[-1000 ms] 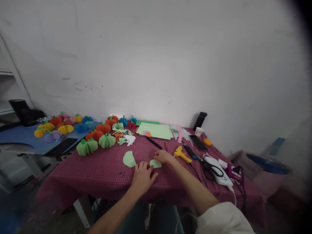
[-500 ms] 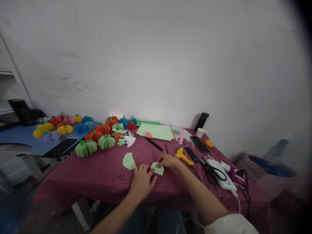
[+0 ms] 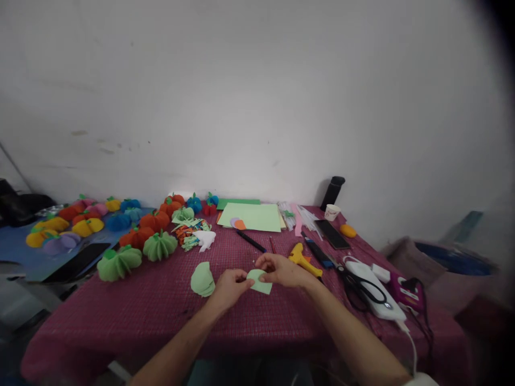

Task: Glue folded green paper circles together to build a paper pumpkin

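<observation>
Between my two hands is a small piece of pale green paper (image 3: pixel 260 284) with a rounded top edge, raised slightly off the cloth. My left hand (image 3: pixel 232 287) pinches its left edge between thumb and fingers. On the other side my right hand (image 3: pixel 279 269) grips its upper right part, thumb in front. Left of my left hand lies a small stack of pale green rounded paper pieces (image 3: pixel 202 279). A yellow glue gun (image 3: pixel 303 260) rests just right of my right hand, and a dark pen (image 3: pixel 251 241) lies beyond the hands.
Paper pumpkins in green (image 3: pixel 160 245), orange (image 3: pixel 155 220) and other colours fill the left side. Light green sheets (image 3: pixel 251 216) and paper scraps (image 3: pixel 191 233) lie at the back. Scissors (image 3: pixel 358 287), a cutter (image 3: pixel 318 253), a phone (image 3: pixel 332 234) and a white power bank (image 3: pixel 378 300) sit at right.
My left hand has gone from lying with fingers spread by the paper to pinching its left edge. The paper is lifted a little, and the view has shifted slightly to the right.
</observation>
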The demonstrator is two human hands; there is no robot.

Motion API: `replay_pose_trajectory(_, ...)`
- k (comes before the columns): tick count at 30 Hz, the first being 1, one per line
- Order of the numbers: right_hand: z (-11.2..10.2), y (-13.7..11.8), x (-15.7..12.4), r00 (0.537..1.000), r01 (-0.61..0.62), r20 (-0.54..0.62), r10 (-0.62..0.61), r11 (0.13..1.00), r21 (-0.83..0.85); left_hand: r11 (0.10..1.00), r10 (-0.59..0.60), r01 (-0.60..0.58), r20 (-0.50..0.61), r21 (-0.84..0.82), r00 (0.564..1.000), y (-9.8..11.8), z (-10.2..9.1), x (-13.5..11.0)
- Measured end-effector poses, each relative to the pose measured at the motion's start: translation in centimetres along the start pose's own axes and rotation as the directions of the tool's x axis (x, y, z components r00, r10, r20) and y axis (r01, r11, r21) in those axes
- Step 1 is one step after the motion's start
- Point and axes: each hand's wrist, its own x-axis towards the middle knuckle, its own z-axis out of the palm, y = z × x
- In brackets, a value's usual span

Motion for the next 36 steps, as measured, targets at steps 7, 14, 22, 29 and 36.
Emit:
replay_pose_trajectory(7, -0.8, 1.8, 0.3, 0.997, -0.012, -0.079, 0.018, 0.997, 0.080, 0.989, -0.060, 0.060, 0.002, -0.135, 0.998, 1.0, 0.9, 0.7)
replay_pose_trajectory(14, -1.0, 2.0, 1.1, 0.986, 0.045, -0.163, -0.024, 0.990, 0.130, 0.986, -0.068, 0.069, 0.012, -0.154, 0.998, 1.7, 0.7, 2.6)
replay_pose_trajectory(22, -0.6, 1.9, 1.3, 0.964, 0.086, -0.257, -0.072, 0.995, 0.046, 0.975, -0.076, 0.078, 0.017, -0.208, 0.997, 1.9, 0.7, 4.0)
replay_pose_trajectory(29, 0.0, 2.3, 1.6, 0.980, 0.066, -0.196, -0.036, 0.987, 0.148, 0.957, -0.125, 0.121, 0.005, -0.265, 0.992, 1.5, 0.8, 3.7)
replay_pose_trajectory(36, 0.0, 3.1, 1.5, 0.990, -0.011, -0.142, 0.029, 0.992, 0.124, 0.963, -0.150, 0.134, -0.053, -0.232, 0.987, 0.8, 0.6, 3.0)
